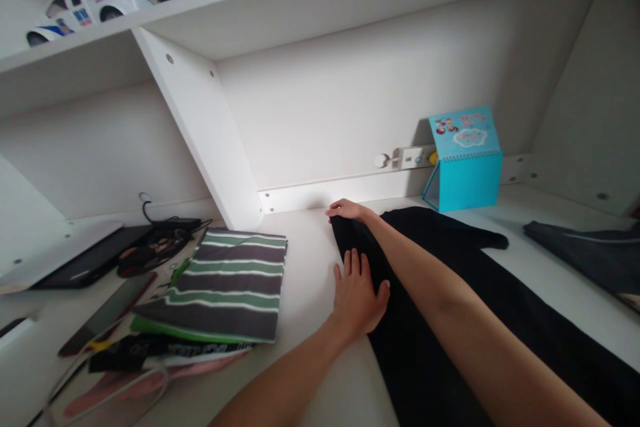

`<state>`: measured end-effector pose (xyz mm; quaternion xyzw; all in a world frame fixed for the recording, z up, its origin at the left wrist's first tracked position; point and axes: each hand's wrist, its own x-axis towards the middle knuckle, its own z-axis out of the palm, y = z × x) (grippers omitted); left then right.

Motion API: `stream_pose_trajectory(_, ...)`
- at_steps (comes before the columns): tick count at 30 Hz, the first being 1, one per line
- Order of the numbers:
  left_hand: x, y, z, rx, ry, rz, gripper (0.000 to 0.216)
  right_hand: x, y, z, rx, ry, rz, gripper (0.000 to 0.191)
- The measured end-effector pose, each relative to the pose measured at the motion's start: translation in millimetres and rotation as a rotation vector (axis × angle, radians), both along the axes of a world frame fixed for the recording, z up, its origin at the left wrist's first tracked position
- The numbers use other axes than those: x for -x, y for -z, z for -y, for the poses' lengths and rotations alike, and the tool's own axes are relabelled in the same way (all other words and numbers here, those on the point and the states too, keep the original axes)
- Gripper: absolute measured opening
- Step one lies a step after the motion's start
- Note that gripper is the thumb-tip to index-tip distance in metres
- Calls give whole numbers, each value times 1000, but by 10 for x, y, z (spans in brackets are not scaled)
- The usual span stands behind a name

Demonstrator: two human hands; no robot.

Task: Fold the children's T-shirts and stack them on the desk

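On the white desk [310,237], the black cloth [415,360] lies spread out under both arms. The right hand [347,209] is pinched on its far left corner, while the left hand [357,293] lies flat, fingers a little apart, along the left edge, maybe so the cloth stays smooth. Room looks tight past that corner, because the back board [325,113] is near. To the left, a strip of desk runs between the cloth and the striped cloth [240,283]. The blue calendar [470,180] stands just behind.
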<state>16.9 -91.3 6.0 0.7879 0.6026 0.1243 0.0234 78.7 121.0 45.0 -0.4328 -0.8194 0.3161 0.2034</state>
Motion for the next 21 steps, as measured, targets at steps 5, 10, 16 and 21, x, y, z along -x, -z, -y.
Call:
stream_pose_trajectory(5, 82, -25, -105, 16, 19, 0, 69, 32, 15, -75, -12, 6, 74, 26)
stream_pose_trajectory(10, 230, -94, -283, 19, -28, 23, 64, 81, 37, -157, -112, 102, 131, 28)
stream_pose_trajectory(16, 319, -78, -382, 41, -64, 3, 60, 217, 13, -66, -329, 287, 144, 35)
stream_pose_trajectory(21, 288, -33, -411, 48, -58, -82, 62, 151, 106, 235, -351, 180, 228, 40)
